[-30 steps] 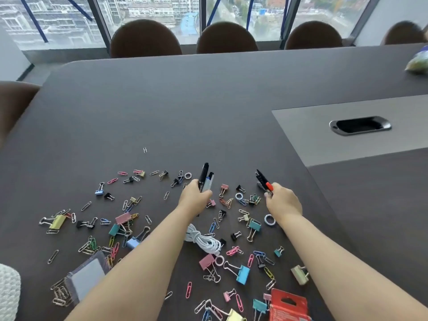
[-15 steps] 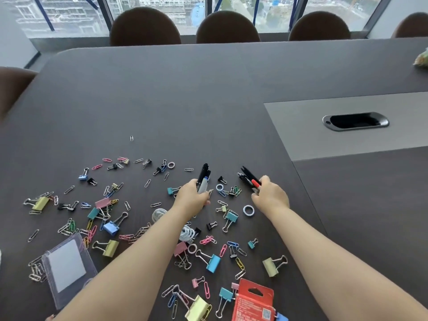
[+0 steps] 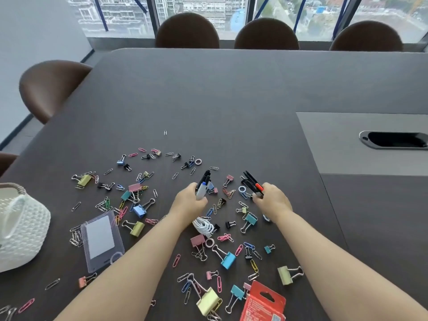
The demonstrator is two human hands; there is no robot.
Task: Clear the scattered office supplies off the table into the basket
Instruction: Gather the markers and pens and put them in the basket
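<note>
Coloured binder clips and paper clips point(image 3: 139, 210) lie scattered over the dark table point(image 3: 231, 89). My left hand point(image 3: 191, 202) is closed around pens point(image 3: 203, 184), black and white with a blue band, their tips pointing away. My right hand point(image 3: 273, 199) grips black pens with a red part point(image 3: 252, 184). A coiled white cable point(image 3: 203, 224) lies just under my left wrist. The white woven basket point(image 3: 20, 228) stands at the left edge, well apart from both hands.
A clear card holder point(image 3: 100, 239) lies left of my left arm. A red packet point(image 3: 264, 302) sits at the bottom near my right arm. A grey panel with a cable slot point(image 3: 393, 140) is at right. Brown chairs point(image 3: 187, 31) line the far and left sides.
The view has swung left and the basket has come into sight at the left edge. Both hands keep their hold on the pens over the clips.
</note>
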